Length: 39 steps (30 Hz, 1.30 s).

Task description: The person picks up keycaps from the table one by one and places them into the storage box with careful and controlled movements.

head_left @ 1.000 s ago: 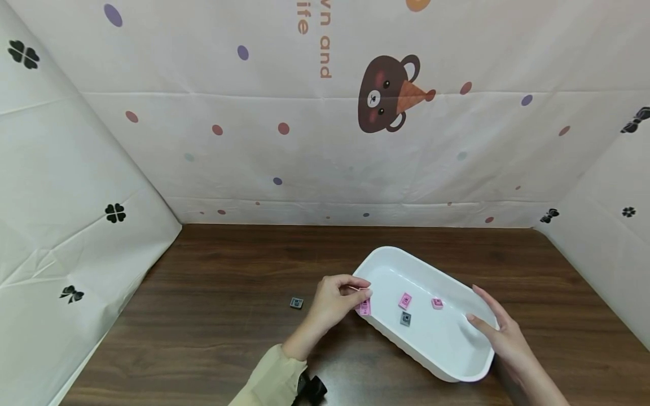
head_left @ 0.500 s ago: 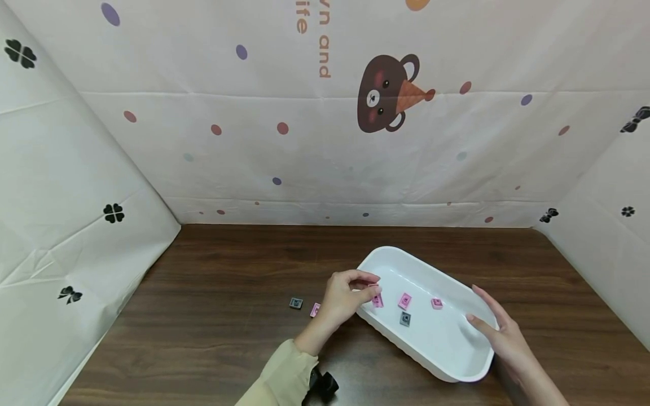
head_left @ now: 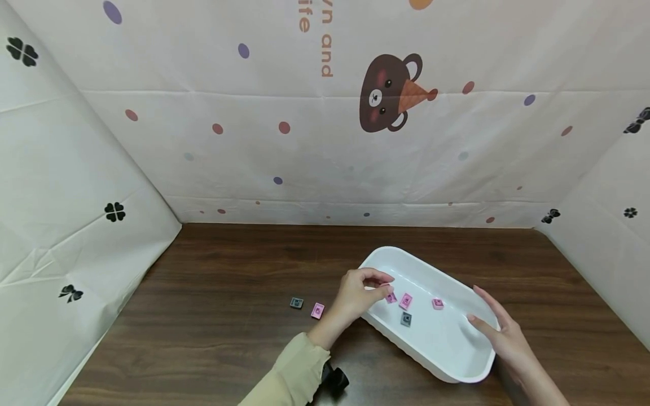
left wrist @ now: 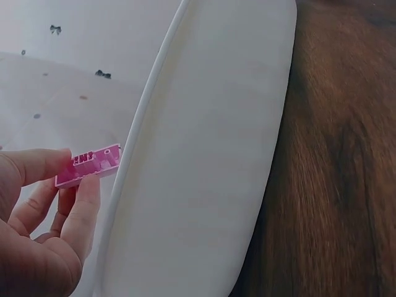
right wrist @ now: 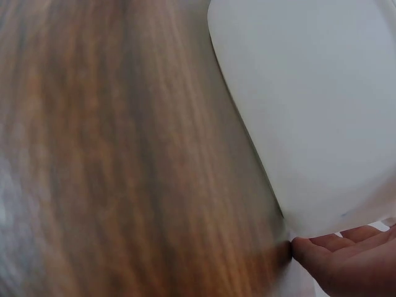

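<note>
My left hand [head_left: 355, 296] pinches a small pink plastic piece [left wrist: 93, 166] between thumb and fingers, over the left end of the white tray [head_left: 457, 285]. In the left wrist view the piece is rectangular and hollow, with raised parts inside, and its tip overlaps the tray's rim. On the tray floor lie a pink piece [head_left: 405, 301], another pink piece [head_left: 438, 304] farther right, and a grey piece [head_left: 406, 319]. My right hand [head_left: 508, 341] grips the tray's right end, thumb inside the rim; the right wrist view shows its fingers [right wrist: 365, 238] at the edge.
On the brown wooden table [head_left: 228, 338], left of the tray, lie a dark grey piece [head_left: 297, 303] and a pink piece [head_left: 317, 310]. A white printed cloth [head_left: 228, 158] walls the back and both sides. A black wrist camera [head_left: 335, 382] sits below my left sleeve.
My left hand has moved right with the pink piece, from the tray's left rim to over its inside. A pink piece on the table has come into view behind it. My right hand stays put.
</note>
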Each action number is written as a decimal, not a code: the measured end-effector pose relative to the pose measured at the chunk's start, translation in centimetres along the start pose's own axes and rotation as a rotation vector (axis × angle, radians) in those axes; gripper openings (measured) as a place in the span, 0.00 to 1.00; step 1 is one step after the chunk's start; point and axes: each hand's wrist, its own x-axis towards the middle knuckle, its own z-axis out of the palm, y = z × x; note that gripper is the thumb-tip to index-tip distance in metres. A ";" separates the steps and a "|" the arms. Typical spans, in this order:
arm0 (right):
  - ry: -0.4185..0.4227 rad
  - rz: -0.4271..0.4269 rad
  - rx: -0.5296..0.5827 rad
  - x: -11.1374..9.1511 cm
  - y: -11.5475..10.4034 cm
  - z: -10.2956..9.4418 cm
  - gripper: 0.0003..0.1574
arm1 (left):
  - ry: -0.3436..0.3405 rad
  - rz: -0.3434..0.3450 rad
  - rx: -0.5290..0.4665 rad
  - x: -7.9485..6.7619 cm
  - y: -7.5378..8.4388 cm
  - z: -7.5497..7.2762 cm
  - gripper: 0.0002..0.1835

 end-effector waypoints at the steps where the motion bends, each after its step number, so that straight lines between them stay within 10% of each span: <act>1: 0.000 0.000 -0.001 0.0 0.0 0.0 0.45 | -0.004 -0.003 0.001 0.1 0.0 0.1 0.07; 28: 0.002 -0.009 -0.004 0.0 0.0 0.0 0.45 | -0.089 -0.122 0.099 2.9 0.1 2.5 0.05; 39: 0.017 -0.019 -0.030 0.0 0.3 0.1 0.44 | -0.108 -0.127 0.320 3.2 0.1 3.0 0.03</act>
